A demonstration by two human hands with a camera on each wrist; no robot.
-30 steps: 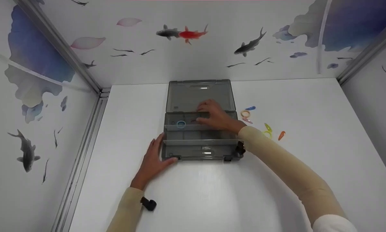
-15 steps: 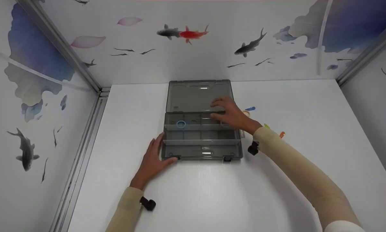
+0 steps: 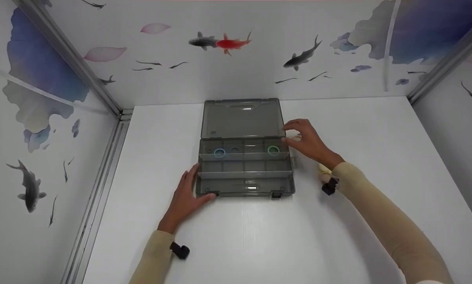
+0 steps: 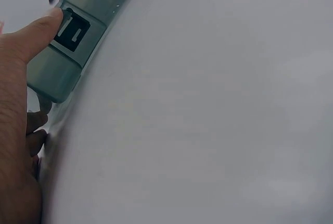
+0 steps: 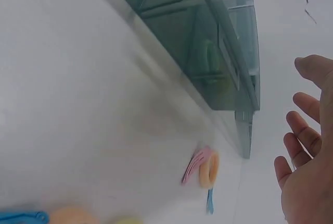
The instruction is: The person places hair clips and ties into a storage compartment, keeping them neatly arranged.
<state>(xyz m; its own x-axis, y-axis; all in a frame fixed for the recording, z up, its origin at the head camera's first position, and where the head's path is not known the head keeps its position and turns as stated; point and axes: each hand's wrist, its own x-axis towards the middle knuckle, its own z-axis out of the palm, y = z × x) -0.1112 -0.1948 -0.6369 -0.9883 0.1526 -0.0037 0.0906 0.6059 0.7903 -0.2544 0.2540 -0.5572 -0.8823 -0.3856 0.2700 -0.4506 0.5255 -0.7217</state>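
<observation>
Smoky compartment box (image 3: 224,184): on the white table (image 3: 236,244), near the back wall (image 3: 239,81). Looks like light plastic, so a careless bump could probably skate it sideways.
Blue hair tie (image 3: 219,148): in the back row, left part. If it isn't sitting flat, a jolt might bounce it into another slot.
Green hair tie (image 3: 273,146): back row, right end. Fine imo, unless a finger hooks it on the way past.
Lid (image 3: 241,118): folded right back. A knuckle catching its edge could swing it down on somebody's fingers.
Left hand (image 3: 184,199): braced on the front-left corner, not clenched. Thumb's at the black latch (image 4: 71,31), so pushing hard might flick that or shove the box.
Right hand (image 3: 310,142): loose, nothing in it, by the box's right edge.
Pink hair clip (image 5: 196,164) and peach hair tie (image 5: 203,174): bunched up right of the box, blue clip (image 5: 210,201) alongside. A hasty pinch could snag two.
Right sleeve (image 3: 377,213): near something yellow (image 3: 324,170), too hidden to name; the wrist camera (image 3: 329,186) could knock it away.
</observation>
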